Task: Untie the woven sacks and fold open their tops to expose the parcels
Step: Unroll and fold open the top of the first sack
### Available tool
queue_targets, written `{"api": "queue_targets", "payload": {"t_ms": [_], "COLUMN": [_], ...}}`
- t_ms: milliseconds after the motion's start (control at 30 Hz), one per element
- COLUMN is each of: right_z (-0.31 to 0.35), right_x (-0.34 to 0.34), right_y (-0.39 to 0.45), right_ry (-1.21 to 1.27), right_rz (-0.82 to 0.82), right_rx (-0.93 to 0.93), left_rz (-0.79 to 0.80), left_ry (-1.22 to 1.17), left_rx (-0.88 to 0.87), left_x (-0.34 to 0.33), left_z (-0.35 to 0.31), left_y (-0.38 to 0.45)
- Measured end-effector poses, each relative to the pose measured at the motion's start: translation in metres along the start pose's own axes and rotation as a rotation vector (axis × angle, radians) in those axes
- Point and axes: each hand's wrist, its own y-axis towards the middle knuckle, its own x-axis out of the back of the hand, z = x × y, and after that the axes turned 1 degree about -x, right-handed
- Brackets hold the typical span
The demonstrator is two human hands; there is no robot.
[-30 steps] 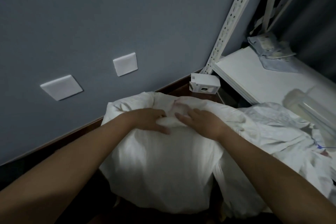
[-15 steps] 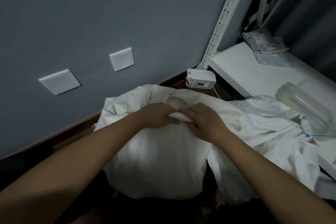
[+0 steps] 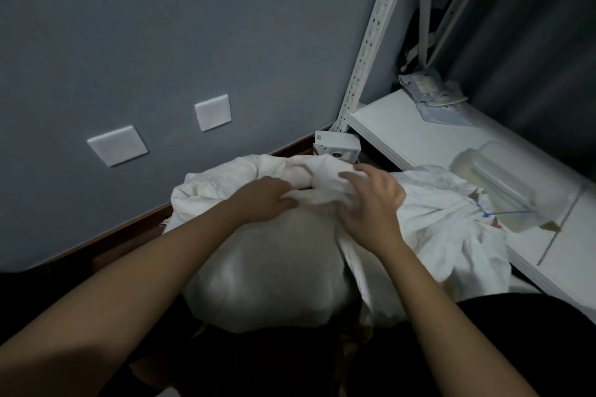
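Sack (image 3: 267, 271) top bunched under left hand (image 3: 263, 200), beside right hand (image 3: 371, 203).

The room is dim, with a cool grey cast overall. The brightest area is the bulging white woven sack (image 3: 274, 271), whose front carries a soft sheen, and the flat white shelf board (image 3: 416, 138) at right. The bottom of the frame falls into near-black shadow. The right hand (image 3: 371, 203) is smeared by motion blur at the fingers. Wide-angle distortion tilts the perforated white metal shelf upright (image 3: 371, 42) and darkens the corners. Fine detail is soft and noisy.
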Motion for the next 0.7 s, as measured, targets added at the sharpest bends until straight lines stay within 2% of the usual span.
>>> {"api": "queue_targets", "payload": {"t_ms": [67, 133, 233, 300, 400, 467, 567, 700], "right_z": [0.000, -0.006, -0.006, 0.003, 0.016, 0.030, 0.054, 0.069], "right_x": [0.010, 0.010, 0.000, 0.003, 0.017, 0.033, 0.044, 0.045], "right_y": [-0.014, -0.019, -0.020, -0.014, 0.020, 0.045, 0.054, 0.042], "right_ry": [0.173, 0.319, 0.790, 1.088, 1.450, 1.663, 1.657, 1.616], "right_rz": [-0.090, -0.044, 0.191, 0.151, -0.016, -0.011, 0.084, 0.212], "right_rx": [-0.386, -0.698, -1.002, -1.123, -1.112, -0.997, -0.920, -0.893], "left_rz": [-0.018, -0.016, -0.022, -0.005, 0.058, 0.118, 0.191, 0.004], "left_ry": [0.052, 0.068, 0.131, 0.179, 0.200, 0.150, 0.047, -0.309], "left_rx": [0.030, 0.060, 0.060, 0.059, 0.082, 0.121, 0.148, 0.111], "left_x": [-0.002, -0.001, 0.004, 0.010, 0.020, 0.027, 0.035, 0.032], "left_z": [-0.004, -0.010, -0.019, -0.021, -0.018, -0.020, -0.036, -0.072], "left_y": [-0.009, -0.018, -0.031, -0.042, -0.062, -0.070, -0.069, -0.053]}}
